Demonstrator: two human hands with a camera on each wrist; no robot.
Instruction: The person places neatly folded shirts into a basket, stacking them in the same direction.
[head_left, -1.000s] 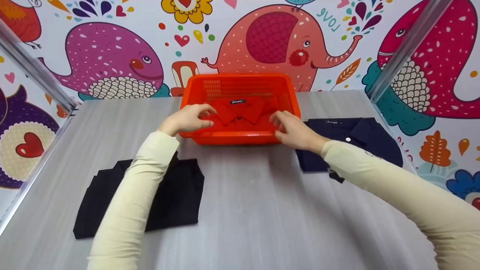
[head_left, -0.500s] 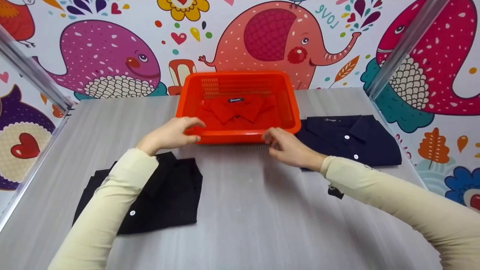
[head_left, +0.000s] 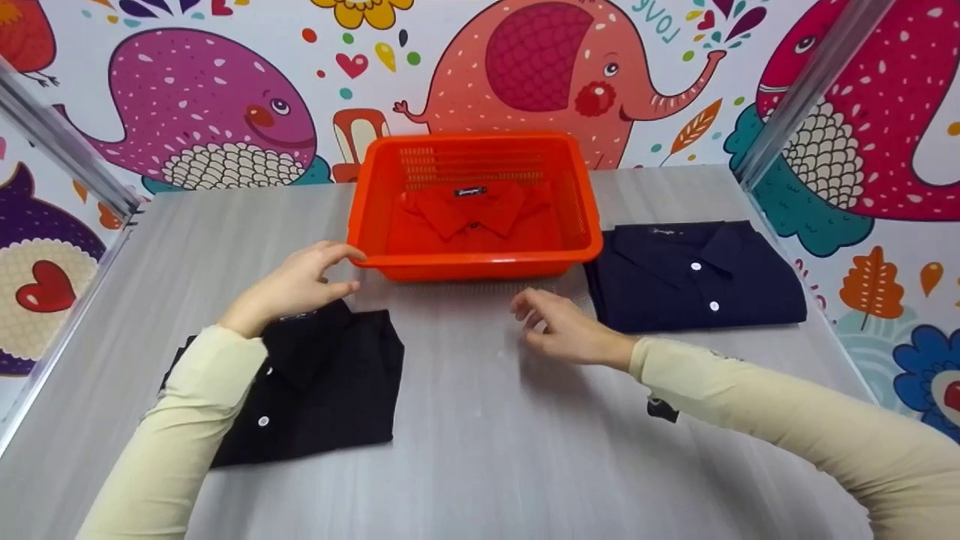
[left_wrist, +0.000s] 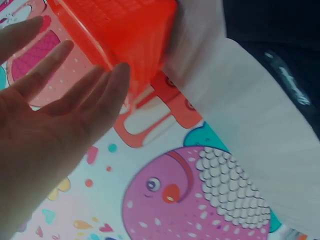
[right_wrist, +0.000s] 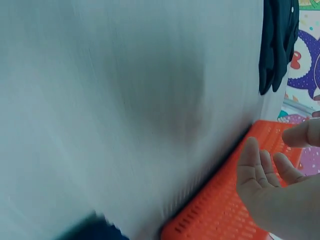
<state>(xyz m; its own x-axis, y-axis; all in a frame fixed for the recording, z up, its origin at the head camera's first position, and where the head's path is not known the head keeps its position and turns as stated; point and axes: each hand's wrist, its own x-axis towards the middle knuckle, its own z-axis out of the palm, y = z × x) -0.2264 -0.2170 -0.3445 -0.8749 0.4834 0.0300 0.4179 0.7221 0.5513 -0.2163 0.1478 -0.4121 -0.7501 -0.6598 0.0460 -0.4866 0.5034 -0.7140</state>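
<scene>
Left arm (head_left: 176, 427) and right arm (head_left: 780, 409) both angle forward and inward; left hand (head_left: 292, 285) relaxed, thumb (head_left: 341, 289) apart from the fingers (head_left: 339, 253); right hand (head_left: 562, 328) relaxed, its fingers loosely bent

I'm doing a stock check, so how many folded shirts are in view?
3: a red shirt in the orange-red basket, a black shirt at the left of the table, and a navy shirt at the right. More could be hidden under the red one.

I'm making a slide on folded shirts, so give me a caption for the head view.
Red shirt in a basket, black shirt at left, navy shirt at right; left hand and right hand empty.
</scene>
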